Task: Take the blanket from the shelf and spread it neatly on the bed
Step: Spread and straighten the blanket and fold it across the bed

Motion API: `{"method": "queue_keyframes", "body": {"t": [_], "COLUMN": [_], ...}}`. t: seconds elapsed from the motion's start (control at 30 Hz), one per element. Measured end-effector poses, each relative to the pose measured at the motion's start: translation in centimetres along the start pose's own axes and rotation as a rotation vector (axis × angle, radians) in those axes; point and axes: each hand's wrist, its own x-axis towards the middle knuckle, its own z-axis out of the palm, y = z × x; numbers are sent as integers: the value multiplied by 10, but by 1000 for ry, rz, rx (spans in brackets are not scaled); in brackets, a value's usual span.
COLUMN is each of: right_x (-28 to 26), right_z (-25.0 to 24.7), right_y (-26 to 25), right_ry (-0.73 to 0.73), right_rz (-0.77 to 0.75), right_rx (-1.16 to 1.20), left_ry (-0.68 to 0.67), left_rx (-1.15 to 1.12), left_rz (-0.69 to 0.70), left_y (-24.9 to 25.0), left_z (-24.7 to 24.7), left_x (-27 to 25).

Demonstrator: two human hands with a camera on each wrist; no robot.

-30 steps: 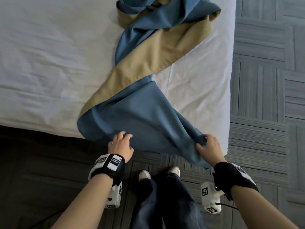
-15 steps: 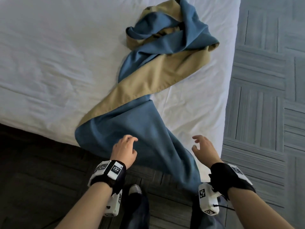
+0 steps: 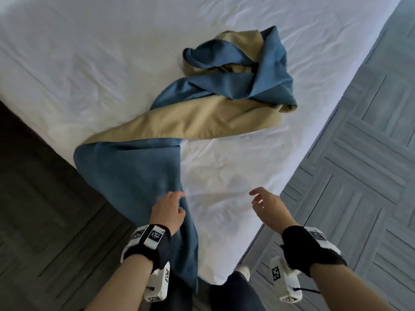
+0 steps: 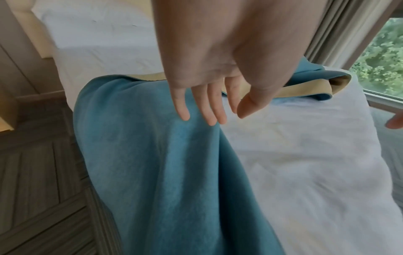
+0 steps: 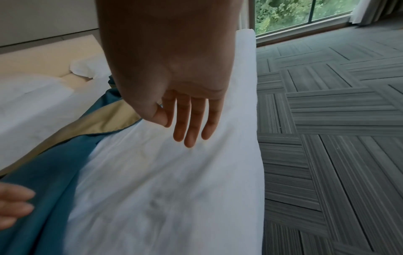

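Note:
A blue and tan blanket [image 3: 179, 122] lies twisted across the white bed [image 3: 78, 63]; its near end hangs over the bed's corner toward the floor [image 4: 163, 172]. My left hand [image 3: 170, 207] hovers over the blue fold at the corner, fingers straight and loose [image 4: 209, 110], holding nothing. My right hand [image 3: 265, 203] is above the bare sheet near the bed's right edge, fingers relaxed and apart [image 5: 189, 131], empty. The blanket's bunched far part [image 3: 247, 72] sits mid-bed, and its tan side [image 5: 98, 120] shows in the right wrist view.
Grey patterned carpet [image 3: 359, 153] runs along the bed's right side; darker floor [image 3: 33, 209] lies left of the corner. A padded headboard [image 4: 32, 34] and pillow [image 5: 87, 67] are at the far end. A window [image 5: 294, 13] with a curtain [image 4: 338, 34] is beyond the bed.
My right hand let go of the blanket's edge and lifted off to the right. My left hand also released its hold. The near blue end slid down over the corner.

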Motion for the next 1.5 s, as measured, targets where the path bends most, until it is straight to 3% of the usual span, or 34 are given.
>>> {"method": "queue_keyframes", "body": {"t": [0.17, 0.4, 0.6, 0.73, 0.87, 1.07, 1.27, 1.4, 1.5], "right_x": [43, 108, 169, 227, 267, 309, 320, 323, 331], "right_z": [-25, -44, -77, -115, -165, -224, -217, -212, -216], "right_y": [-20, -44, -45, -34, -20, -19, -51, -74, -87], "right_ry": [-77, -134, -152, -196, -246, -328, -216, -197, -15], "right_rz": [-1, -114, -208, -301, -326, -347, -491, -608, -716], "right_rx": [12, -6, -18, -100, -81, -145, -283, -255, -319], "left_ry": [-28, 16, 55, 87, 161, 192, 190, 211, 186], "left_rx": [-262, -355, -413, -436, -605, -777, -805, -810, -795], "left_rz": [-85, -98, -212, -307, -419, -419, -468, -474, -450], "left_y": [7, 20, 47, 82, 139, 205, 215, 210, 208], "left_z": [6, -4, -2, -2, -5, -9, -1, 5, 2], "left_x": [7, 46, 70, 94, 120, 146, 151, 158, 171]}}
